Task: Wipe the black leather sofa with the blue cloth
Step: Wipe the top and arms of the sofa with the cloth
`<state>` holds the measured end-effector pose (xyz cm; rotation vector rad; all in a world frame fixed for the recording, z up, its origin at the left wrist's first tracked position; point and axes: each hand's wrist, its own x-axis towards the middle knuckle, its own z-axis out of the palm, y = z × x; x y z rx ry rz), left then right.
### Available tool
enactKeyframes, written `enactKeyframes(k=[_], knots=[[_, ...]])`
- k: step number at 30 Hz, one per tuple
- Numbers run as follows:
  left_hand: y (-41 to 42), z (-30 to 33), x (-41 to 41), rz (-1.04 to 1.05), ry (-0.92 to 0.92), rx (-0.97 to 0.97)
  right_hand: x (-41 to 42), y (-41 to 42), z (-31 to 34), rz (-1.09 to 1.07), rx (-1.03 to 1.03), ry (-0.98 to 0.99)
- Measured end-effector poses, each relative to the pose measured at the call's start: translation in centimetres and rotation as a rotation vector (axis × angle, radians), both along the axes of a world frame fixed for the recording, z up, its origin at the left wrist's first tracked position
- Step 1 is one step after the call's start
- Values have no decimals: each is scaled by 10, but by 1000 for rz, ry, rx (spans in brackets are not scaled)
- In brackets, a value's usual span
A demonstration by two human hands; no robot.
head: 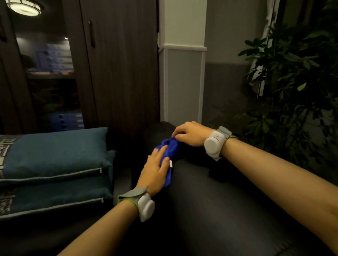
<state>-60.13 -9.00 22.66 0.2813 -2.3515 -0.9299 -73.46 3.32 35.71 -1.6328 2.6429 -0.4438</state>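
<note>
The blue cloth (170,149) lies bunched along the top of the black leather sofa arm (216,203), near its far end. My left hand (155,172) lies flat over the cloth's near part, fingers straight and pressing it down. My right hand (189,133) pinches the cloth's far end with curled fingers. A small white tag shows at the cloth's edge beside my left fingers. Both wrists carry grey bands with white pods.
Two teal cushions (49,168) are stacked on the sofa seat to the left. A dark wooden cabinet (118,62) with a glass door stands behind. A white pillar (183,69) rises past the sofa arm's end. A leafy plant (297,79) crowds the right side.
</note>
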Motion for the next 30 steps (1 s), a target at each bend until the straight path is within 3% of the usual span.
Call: enactKeyframes(k=[3,6,10,12,17,19,22,25,30], knots=[[1,-4,2,67,8,81,-2,-1,-2,-26,-46,-19],[18,-10,24,-109,198,-21,-8,-2,-5,-35,-35,13],[24,-28,48,-317,257,-103,-18,-3,-9,-45,-43,2],[17,-34,45,-244,219,-3,-20,-4,-9,-45,-43,-10],[11,-47,28,161,106,345,-17,-1,-10,-52,-44,-27],[19,-53,34,105,187,375,-14,-1,-10,-46,-32,-14],[33,-65,57,-119,340,259,-11,-5,-12,-39,16,45],[33,-71,66,-264,361,142,-9,-8,-14,-38,54,104],[29,-60,44,3,283,473,-6,-7,-18,-24,91,148]])
